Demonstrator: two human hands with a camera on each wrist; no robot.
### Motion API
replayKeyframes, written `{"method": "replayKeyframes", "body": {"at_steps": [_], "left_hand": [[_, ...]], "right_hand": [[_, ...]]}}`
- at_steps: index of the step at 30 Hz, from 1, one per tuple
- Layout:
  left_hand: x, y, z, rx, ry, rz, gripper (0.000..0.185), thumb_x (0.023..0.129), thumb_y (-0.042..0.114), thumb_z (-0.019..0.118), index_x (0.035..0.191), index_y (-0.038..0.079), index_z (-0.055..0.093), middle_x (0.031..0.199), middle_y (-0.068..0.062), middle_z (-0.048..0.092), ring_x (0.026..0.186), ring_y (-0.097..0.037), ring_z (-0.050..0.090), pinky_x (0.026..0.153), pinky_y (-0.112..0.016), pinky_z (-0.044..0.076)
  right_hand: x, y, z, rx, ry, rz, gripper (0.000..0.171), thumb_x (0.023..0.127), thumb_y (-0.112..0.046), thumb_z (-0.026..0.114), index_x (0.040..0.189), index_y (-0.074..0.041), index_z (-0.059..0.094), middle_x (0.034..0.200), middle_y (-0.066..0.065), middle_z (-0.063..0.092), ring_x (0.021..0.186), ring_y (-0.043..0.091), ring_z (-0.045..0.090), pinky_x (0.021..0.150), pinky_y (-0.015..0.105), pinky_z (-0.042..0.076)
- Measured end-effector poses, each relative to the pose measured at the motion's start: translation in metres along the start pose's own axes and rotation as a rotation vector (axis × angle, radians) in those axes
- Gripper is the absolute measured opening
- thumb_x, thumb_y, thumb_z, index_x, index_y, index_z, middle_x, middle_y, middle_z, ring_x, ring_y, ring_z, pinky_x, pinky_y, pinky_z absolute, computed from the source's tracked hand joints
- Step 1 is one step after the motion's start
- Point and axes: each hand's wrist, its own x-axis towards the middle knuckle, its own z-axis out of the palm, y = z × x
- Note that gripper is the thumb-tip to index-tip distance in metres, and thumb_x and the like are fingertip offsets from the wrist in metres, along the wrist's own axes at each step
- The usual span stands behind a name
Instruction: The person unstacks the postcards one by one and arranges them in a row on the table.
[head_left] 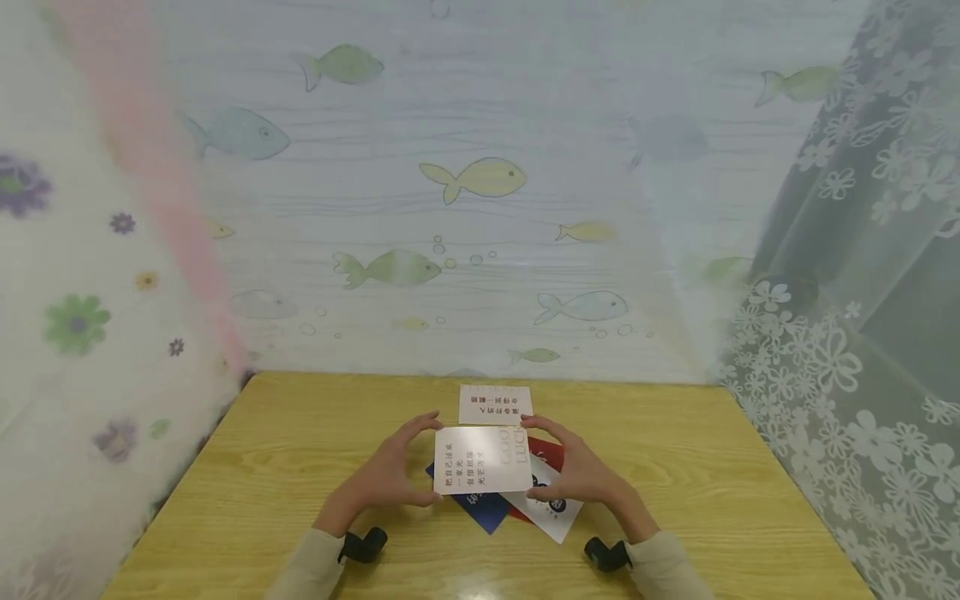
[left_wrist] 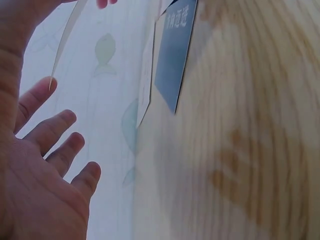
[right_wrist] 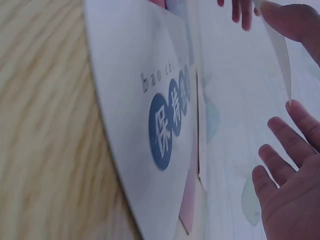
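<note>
Both hands are up over the table (head_left: 262,467), and between them they hold a white card (head_left: 482,459) flat, a little above the wood. The left hand (head_left: 390,475) pinches the card's left edge, thumb under the near corner and forefinger reaching over the far corner; its other fingers are spread and only loosely bent, as the left wrist view shows, where the card's thin edge (left_wrist: 65,42) runs past the fingers (left_wrist: 50,132). The right hand (head_left: 573,471) takes the opposite edge the same way, thumb near, forefinger at the far corner, the rest of the fingers (right_wrist: 280,167) relaxed and apart from the card's edge (right_wrist: 281,55).

Directly beneath the held card, between the two wrists, lies a small fan of cards on the table: a blue card (head_left: 480,507) nearer the left hand, a red card (head_left: 546,451) peeping out by the right forefinger, and a white card with blue round marks (head_left: 551,500) under the right palm. Just beyond the fingertips, farther from the person, another white card with red print (head_left: 495,404) lies flat by itself.
</note>
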Motion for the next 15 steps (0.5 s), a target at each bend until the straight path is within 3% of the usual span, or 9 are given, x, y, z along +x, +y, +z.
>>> {"method": "replayKeyframes", "body": {"at_steps": [8, 15], "left_hand": [[-0.008, 0.0, -0.018, 0.021, 0.024, -0.068, 0.098, 0.061, 0.017, 0.098, 0.146, 0.02, 0.048, 0.163, -0.009, 0.037, 0.149, -0.042, 0.032, 0.113, -0.066, 0.035], [-0.011, -0.006, -0.034, 0.061, 0.05, -0.095, 0.101, 0.065, 0.023, 0.097, 0.15, 0.009, 0.046, 0.157, -0.015, 0.045, 0.145, -0.044, 0.038, 0.111, -0.068, 0.036]], "right_hand": [[0.022, -0.003, 0.009, 0.033, -0.022, -0.012, 0.099, 0.068, -0.025, 0.095, 0.153, -0.017, 0.044, 0.16, 0.006, 0.042, 0.15, 0.035, 0.034, 0.115, 0.066, 0.034], [0.044, -0.008, 0.016, 0.146, -0.067, -0.006, 0.098, 0.072, -0.013, 0.092, 0.155, -0.019, 0.041, 0.164, 0.01, 0.034, 0.151, 0.033, 0.034, 0.12, 0.055, 0.031]]}}
